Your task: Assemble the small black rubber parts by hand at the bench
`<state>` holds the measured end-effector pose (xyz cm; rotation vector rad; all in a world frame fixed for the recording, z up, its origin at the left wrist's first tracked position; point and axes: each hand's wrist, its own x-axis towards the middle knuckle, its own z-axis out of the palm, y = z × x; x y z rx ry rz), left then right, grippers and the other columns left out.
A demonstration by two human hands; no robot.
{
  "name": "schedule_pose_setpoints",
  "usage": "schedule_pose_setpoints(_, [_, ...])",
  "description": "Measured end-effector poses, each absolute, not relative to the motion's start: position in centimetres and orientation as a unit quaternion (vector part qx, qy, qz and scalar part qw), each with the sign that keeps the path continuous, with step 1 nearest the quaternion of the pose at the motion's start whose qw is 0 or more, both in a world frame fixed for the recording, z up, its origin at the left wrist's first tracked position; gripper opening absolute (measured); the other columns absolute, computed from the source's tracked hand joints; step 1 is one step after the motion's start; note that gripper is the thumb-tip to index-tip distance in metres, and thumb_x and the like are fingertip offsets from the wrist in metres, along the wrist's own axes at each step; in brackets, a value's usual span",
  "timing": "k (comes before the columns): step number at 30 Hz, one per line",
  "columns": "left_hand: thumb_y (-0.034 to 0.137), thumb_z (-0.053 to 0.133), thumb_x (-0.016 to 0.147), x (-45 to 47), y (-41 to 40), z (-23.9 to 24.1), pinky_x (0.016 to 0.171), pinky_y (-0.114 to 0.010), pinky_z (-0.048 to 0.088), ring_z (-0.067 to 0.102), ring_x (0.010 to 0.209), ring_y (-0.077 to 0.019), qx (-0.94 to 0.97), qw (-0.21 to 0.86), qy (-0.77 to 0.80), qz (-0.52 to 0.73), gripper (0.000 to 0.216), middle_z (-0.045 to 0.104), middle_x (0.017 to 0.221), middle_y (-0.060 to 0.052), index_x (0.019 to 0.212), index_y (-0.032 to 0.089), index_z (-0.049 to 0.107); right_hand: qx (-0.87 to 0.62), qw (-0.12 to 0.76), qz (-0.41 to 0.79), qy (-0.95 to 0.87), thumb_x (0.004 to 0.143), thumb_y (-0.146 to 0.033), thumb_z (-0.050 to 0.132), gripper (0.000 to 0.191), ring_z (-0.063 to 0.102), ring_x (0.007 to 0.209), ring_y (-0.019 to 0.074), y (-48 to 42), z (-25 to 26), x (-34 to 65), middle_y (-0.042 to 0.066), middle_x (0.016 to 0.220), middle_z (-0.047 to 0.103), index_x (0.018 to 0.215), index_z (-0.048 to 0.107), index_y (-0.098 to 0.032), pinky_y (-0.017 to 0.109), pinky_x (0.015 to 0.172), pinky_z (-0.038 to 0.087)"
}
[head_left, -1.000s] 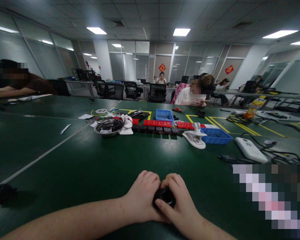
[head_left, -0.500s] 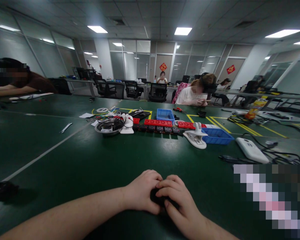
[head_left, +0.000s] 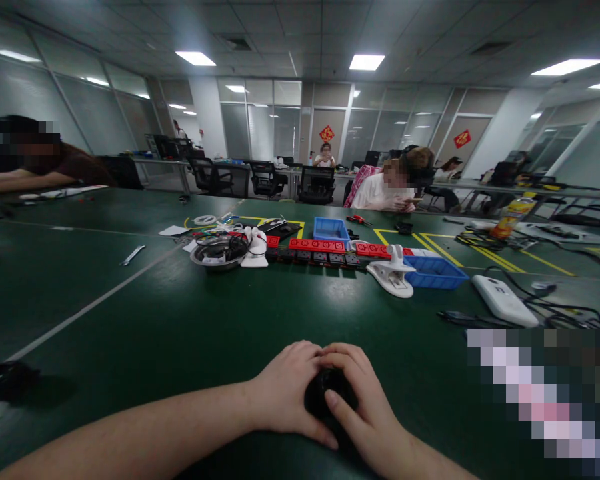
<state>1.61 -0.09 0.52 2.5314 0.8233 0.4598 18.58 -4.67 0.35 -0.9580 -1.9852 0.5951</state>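
Both my hands meet around a rounded, glossy black object point(head_left: 325, 390) low over the green table, near its front edge. My left hand point(head_left: 287, 390) wraps its far and left sides, thumb along the near side. From the right, my right hand point(head_left: 367, 400) curls its fingers over the top, and its thumb presses on the face turned to me. Much of the object is hidden by the fingers, so its kind cannot be made out. Another dark, rounded item point(head_left: 9, 380) lies on the table at the far left.
Across the table point(head_left: 190, 320) stand a metal bowl point(head_left: 220, 265) of cables, red and black socket strips point(head_left: 315, 257), a white clamp base point(head_left: 393, 277) and blue bins point(head_left: 435, 273). To the right lie a white device point(head_left: 504, 300) and black cables. Other people sit beyond the table.
My right fingers have shifted up and back over the black object, baring more of its face. My left thumb has slid right along the near side.
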Motion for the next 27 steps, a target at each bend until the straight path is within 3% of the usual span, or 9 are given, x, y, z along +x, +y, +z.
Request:
schedule_pose_setpoints(5, [0.05, 0.075, 0.05, 1.9, -0.6, 0.2, 0.078, -0.034, 0.043, 0.049, 0.085, -0.0209, 0.897, 0.222, 0.336, 0.183, 0.055, 0.051, 0.094, -0.003, 0.09, 0.019, 0.053, -0.402, 0.421, 0.221, -0.782, 0.081, -0.032, 0.052, 0.018, 0.045, 0.09, 0.0213, -4.7, 0.3, 18.3, 0.005, 0.094, 0.047, 0.094, 0.048, -0.02, 0.035, 0.076, 0.041])
schedule_pose_setpoints(10, [0.041, 0.072, 0.055, 2.1, -0.9, 0.6, 0.072, -0.031, 0.043, 0.048, 0.081, -0.0196, 0.89, 0.211, 0.362, 0.178, 0.039, 0.05, 0.087, -0.002, 0.077, 0.018, 0.05, -0.429, 0.398, 0.2, -0.785, 0.074, -0.021, 0.058, 0.015, 0.046, 0.084, 0.0206, -4.6, 0.4, 18.0, 0.004, 0.088, 0.048, 0.085, 0.048, -0.019, 0.033, 0.071, 0.041])
schedule_pose_setpoints(21, [0.031, 0.075, 0.05, 1.9, 0.0, -0.2, 0.08, -0.03, 0.04, 0.051, 0.083, -0.0186, 0.905, 0.229, 0.294, 0.204, 0.04, 0.054, 0.085, 0.001, 0.079, 0.018, 0.052, -0.377, 0.417, 0.201, -0.802, 0.07, -0.009, 0.048, 0.021, 0.049, 0.085, 0.0198, -4.8, 0.9, 17.9, 0.004, 0.088, 0.053, 0.088, 0.05, -0.02, 0.035, 0.074, 0.041])
schedule_pose_setpoints(27, [0.026, 0.078, 0.048, 1.6, 0.8, 0.1, 0.086, -0.03, 0.037, 0.05, 0.093, -0.0199, 0.922, 0.238, 0.242, 0.185, 0.04, 0.054, 0.097, 0.001, 0.082, 0.021, 0.057, -0.327, 0.415, 0.212, -0.822, 0.069, -0.007, 0.044, 0.025, 0.05, 0.089, 0.0195, -4.8, 1.7, 18.1, 0.003, 0.09, 0.059, 0.087, 0.054, -0.021, 0.037, 0.08, 0.04])
